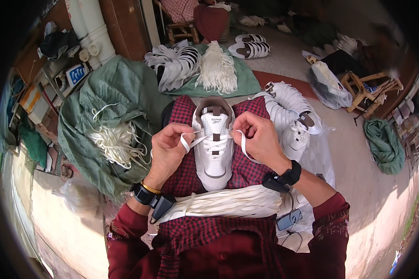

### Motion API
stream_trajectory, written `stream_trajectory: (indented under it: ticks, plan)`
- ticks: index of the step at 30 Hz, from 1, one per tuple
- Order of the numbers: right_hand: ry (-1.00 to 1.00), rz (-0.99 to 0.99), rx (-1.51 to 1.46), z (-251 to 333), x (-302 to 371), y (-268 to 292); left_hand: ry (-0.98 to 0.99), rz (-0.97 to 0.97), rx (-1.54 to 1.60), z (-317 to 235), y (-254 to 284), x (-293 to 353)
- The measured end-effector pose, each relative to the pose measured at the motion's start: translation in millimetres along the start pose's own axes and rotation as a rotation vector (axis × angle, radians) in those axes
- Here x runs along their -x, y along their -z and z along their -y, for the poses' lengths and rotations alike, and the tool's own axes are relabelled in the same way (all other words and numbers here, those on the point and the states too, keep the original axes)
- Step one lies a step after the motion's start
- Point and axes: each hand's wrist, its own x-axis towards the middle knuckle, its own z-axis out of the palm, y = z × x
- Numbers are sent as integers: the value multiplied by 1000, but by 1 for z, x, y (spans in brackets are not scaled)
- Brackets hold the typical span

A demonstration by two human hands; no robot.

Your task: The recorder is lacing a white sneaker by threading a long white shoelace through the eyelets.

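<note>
A white sneaker [213, 165] with a brown collar rests on my lap over red-and-black checked cloth [249, 174], its toe toward me. White shoelace crosses its tongue in a few rows. At the shoe's left edge, my left hand [166, 151] pinches one part of the shoelace [187, 145] between thumb and fingers. On the opposite edge, my right hand [261, 139] is closed on the other part, and a loose length hangs below its fingers. A thick bundle of white laces [223, 203] lies across my lap, nearer me than the toe.
A green sack [102, 93] at left holds tangled white laces [118, 143]. Ahead, rows of shoes [177, 65] and a lace pile [217, 69] lie on green cloth. More white shoes [295, 111] stand at right, near a phone [289, 219]. Farther right are a wooden stool [368, 90] and green bag [384, 146].
</note>
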Motion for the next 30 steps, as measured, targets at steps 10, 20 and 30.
stream_trajectory:
  ticks: [10, 20, 30]
  plan:
    - [-90, 171, 18, -2, -16, 5, 29, -21, -13, -1, 1, 4]
    - [411, 453, 543, 19, -39, 32, 25, 57, -63, 6, 7, 7]
    - [575, 667, 791, 37, -59, 29, -3, 65, -21, 6, 5, 6]
